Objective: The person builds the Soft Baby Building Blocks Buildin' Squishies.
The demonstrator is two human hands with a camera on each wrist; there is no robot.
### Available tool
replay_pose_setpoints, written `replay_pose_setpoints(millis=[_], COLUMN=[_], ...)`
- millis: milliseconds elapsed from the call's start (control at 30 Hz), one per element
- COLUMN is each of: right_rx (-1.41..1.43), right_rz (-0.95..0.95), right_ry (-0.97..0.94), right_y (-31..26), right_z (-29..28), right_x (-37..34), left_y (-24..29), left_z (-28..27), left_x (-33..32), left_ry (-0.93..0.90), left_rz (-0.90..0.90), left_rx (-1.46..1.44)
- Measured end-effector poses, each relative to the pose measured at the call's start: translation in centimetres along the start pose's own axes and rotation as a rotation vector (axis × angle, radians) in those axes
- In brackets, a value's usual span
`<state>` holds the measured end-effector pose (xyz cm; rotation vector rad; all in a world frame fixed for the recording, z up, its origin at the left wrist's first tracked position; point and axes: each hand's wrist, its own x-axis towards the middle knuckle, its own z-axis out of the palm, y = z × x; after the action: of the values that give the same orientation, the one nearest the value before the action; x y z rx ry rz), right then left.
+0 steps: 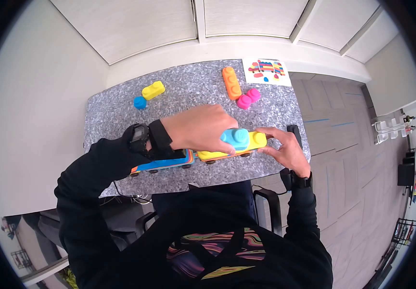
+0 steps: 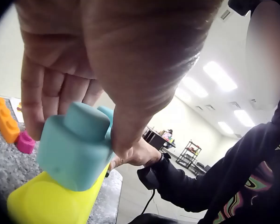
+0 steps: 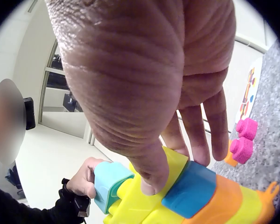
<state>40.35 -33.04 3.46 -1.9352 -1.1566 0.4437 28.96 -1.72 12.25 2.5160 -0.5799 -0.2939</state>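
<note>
The left hand (image 1: 200,127) pinches a teal block (image 1: 236,138) between thumb and fingers. In the left wrist view the teal block (image 2: 74,154) is over a yellow block (image 2: 46,200); whether it is pressed fully on, I cannot tell. My right hand (image 1: 287,151) grips the right end of the yellow piece (image 1: 257,139) on a wheeled car. The right wrist view shows the right thumb on yellow (image 3: 149,205), near blue (image 3: 191,189) and orange (image 3: 224,198) parts. To the left stands a blue wheeled car (image 1: 164,163), partly hidden by the left wrist.
Toward the back left lie a yellow block (image 1: 153,90) and a blue round block (image 1: 140,102). An orange block (image 1: 231,83) and a pink block (image 1: 249,98) lie behind the hands. A picture sheet (image 1: 266,72) is at the back right corner of the speckled table (image 1: 116,111).
</note>
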Motion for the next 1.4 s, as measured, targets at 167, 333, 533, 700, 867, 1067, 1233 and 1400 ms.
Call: replay_pose_setpoints(millis=[167,333,533,700,867,1067,1233,1400], right_rx=[-0.036,-0.080,-0.078,-0.097,0.137,0.115,-0.119,-0.229], right_rz=[-0.005,-0.065,-0.056,-0.051,-0.092,0.090,-0.008,-0.132], right_ry=[-0.010,-0.004,-0.007,-0.038,-0.130,0.081,0.055,-0.006], right_y=[-0.2,-0.1,-0.3,-0.2,0.6,6.1,11.6,15.1], right_z=[-0.2,-0.2,-0.3,-0.5,-3.5,-3.8,-1.4,-0.2], right_x=[0.1,0.1,0.2,0.3,1.1,7.4,11.9,13.5], left_y=[0.1,0.6,0.8,0.5,1.0,2.1,2.4,4.1], left_z=[0.9,1.4,1.9,2.8,2.4,-0.4,-2.5,-3.1], left_x=[0.7,1.2,1.2,1.1,1.0,-1.8,-9.7,-18.4], left_ry=[0.041,0.029,0.035,0.119,0.063,0.063,0.222,0.362], left_rz=[0.011,0.020,0.019,0.046,0.009,-0.029,0.024,-0.284], left_rx=[0.049,0.035,0.096,0.203,0.223,0.093,0.170,0.178])
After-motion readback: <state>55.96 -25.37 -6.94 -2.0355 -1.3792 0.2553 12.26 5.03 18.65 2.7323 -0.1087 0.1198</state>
